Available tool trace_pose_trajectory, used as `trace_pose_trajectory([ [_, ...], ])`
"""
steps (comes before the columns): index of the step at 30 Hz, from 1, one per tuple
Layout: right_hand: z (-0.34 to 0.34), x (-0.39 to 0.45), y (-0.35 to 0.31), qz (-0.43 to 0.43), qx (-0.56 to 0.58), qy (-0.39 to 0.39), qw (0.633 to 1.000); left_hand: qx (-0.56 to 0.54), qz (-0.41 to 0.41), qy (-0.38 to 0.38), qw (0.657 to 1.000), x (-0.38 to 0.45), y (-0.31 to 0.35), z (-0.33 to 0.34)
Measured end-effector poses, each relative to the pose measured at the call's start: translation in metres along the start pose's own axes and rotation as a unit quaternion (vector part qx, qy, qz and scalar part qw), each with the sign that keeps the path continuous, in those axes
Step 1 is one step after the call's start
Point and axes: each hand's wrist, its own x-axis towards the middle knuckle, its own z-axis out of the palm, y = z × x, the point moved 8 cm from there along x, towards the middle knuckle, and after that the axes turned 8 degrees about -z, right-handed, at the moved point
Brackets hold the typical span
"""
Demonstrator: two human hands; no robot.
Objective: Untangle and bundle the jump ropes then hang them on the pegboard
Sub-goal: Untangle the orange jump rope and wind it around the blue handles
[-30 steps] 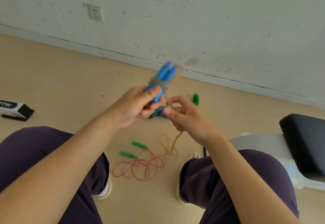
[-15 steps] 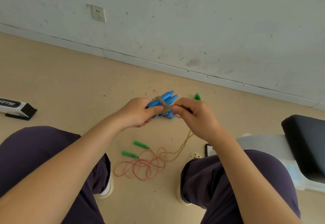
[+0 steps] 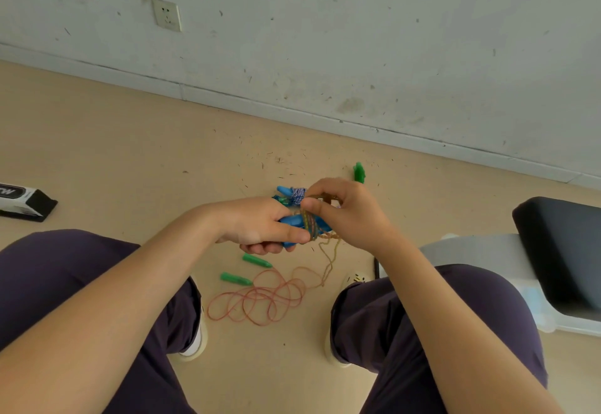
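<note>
The blue handles are mostly hidden inside the left hand; the black-and-white box is cut off at the frame's left edge.

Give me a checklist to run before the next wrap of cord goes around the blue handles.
1. Left hand grips the blue handles: ok.
2. Right hand pinches the cord at the wraps: ok.
3. Slack trails free to the floor: ok.
4. Loose cord on the floor untangled: not ok, it lies in overlapping loops.
5. Wraps tight: cannot tell.
6. Pegboard in view: not ok.
</note>
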Motion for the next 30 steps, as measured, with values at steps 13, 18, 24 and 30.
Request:
trace_pose_trajectory([
  [13, 0.008, -0.002, 0.013, 0.072, 0.1, -0.055, 0.991, 0.017, 0.051, 0.033, 0.998, -0.016, 0.006, -0.007],
  [18, 0.013, -0.006, 0.016, 0.113, 0.246, -0.064, 0.961, -0.032, 0.085, 0.029, 0.995, -0.019, 0.01, -0.012],
  [24, 0.016, -0.004, 0.008, 0.071, 0.422, -0.062, 0.902, -0.225, 0.162, 0.101, 0.955, -0.023, 0.019, -0.035],
  [30, 0.018, -0.004, 0.02, 0.101, 0.185, -0.003, 0.978, -0.263, 0.126, 0.275, 0.916, -0.026, 0.003, -0.068],
])
